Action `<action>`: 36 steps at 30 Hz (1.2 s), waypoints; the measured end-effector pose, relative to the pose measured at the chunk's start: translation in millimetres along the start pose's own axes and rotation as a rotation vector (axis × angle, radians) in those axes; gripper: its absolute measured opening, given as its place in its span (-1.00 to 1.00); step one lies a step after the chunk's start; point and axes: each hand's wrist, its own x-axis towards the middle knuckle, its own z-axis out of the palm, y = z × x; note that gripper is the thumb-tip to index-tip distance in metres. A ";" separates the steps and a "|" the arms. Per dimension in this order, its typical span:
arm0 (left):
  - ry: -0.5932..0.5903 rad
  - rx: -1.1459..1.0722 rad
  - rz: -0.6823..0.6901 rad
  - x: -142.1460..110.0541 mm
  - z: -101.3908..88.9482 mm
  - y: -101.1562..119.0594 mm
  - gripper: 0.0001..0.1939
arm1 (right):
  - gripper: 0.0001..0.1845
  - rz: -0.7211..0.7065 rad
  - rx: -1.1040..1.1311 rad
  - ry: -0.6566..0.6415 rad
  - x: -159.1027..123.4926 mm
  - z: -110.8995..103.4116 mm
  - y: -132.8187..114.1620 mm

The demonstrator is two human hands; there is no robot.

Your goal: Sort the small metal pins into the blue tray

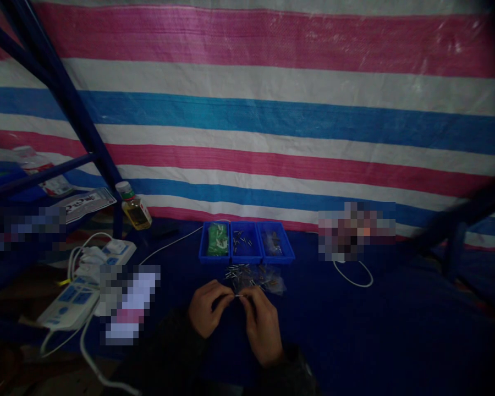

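Close together over the dark blue table, my left hand [208,309] and my right hand [263,324] both pinch a small thin pale piece [238,296]. It spans the short gap between my fingertips; its exact kind is too small to make out. Just beyond my fingers lies a loose pile of small metal pins [236,270] beside clear plastic bags [272,279]. Behind that stand three joined blue trays [246,258]. The left tray holds a green packet [218,243], the middle one a few small dark pins [241,240], and the right one clear bagged pieces [272,242].
On the left lie a white power strip [70,302] with plugs and cables, and a bottle [134,207] of yellowish liquid. A blue metal frame [72,107] rises there. A striped sheet [272,121] hangs behind the table. A white cable loop [357,285] lies right; some areas are blurred out.
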 end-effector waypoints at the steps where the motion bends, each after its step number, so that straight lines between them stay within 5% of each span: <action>1: 0.000 -0.005 0.007 0.0 0.2 -0.3 -0.83 | -0.79 0.007 -0.009 0.005 0.1 0.0 0.6; 36: 0.016 -0.036 0.028 0.8 -0.7 1.4 -0.85 | -0.72 0.025 -0.067 -0.026 -0.3 -0.4 -2.3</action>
